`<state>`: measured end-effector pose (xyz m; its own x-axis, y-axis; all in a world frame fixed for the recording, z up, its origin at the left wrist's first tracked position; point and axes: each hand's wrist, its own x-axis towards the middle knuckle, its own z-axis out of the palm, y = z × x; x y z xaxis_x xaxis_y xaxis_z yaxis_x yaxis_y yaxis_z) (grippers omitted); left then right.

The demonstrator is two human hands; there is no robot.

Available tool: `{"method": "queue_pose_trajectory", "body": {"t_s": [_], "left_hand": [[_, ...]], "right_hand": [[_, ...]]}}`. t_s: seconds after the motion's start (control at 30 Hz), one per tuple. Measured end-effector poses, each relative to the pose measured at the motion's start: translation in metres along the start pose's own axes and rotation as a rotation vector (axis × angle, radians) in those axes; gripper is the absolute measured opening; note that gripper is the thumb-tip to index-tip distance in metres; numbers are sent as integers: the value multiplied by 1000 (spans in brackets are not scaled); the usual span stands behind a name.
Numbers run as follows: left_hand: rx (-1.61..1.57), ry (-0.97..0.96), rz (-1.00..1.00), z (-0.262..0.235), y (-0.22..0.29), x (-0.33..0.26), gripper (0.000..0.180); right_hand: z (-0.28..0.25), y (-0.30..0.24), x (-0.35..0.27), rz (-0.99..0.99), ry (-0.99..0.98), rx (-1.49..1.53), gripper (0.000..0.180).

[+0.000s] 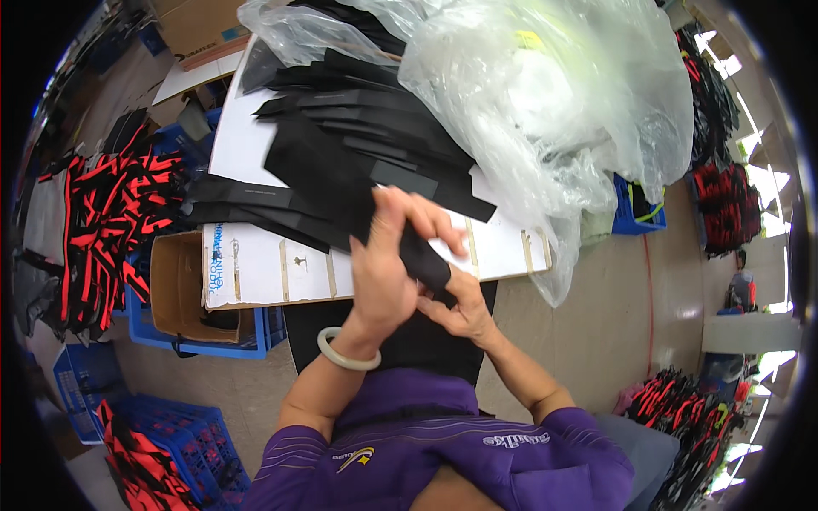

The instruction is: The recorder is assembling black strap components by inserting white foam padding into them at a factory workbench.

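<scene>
So the black fabric strip point(322, 166) is up in both hands, above the near edge of the white table point(256, 277); its far end slants up and left over the pile, and its near end comes down toward the person's body. The right hand point(464, 311) has a narrow grip, thumb and fingers pinching that near end; the left hand point(381, 285) is over the middle of it, fingers curled across, but it's kinda blurry, so I can't tell how tight that grip is. There's a pale bangle point(345, 364) on the left wrist; behind the hands lies a fanned-out pile of black fabric pieces point(366, 111); a few more strips point(243, 200) poke past the table's left edge; a big clear plastic bag point(545, 111) covers the right side and droops over the edge; down left, an open cardboard box point(176, 285) sits in a blue crate point(209, 347), near a heap of black-and-red strips point(111, 230).
</scene>
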<state>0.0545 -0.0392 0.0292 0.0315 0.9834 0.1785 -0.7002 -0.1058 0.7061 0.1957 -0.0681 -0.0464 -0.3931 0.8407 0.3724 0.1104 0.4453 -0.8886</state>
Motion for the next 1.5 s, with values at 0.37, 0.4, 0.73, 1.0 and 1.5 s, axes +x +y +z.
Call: {"method": "queue_pose_trajectory", "body": {"t_s": [0.37, 0.4, 0.73, 1.0, 1.5], "left_hand": [[-44, 4, -99, -23, -13, 13, 61], [-22, 1, -90, -22, -13, 9, 63], [1235, -530, 161, -26, -21, -59, 36], [1708, -635, 213, -60, -75, -56, 72], [1807, -506, 291, -50, -109, -60, 52]], "right_hand": [[-31, -32, 18, 493, 211, 488, 15], [-31, -34, 20, 483, 216, 365, 10], [-95, 41, -9, -342, 212, -903, 28], [-96, 52, -60, -71, -15, -918, 45], [-82, 59, -80, -67, 137, -929, 42]]}}
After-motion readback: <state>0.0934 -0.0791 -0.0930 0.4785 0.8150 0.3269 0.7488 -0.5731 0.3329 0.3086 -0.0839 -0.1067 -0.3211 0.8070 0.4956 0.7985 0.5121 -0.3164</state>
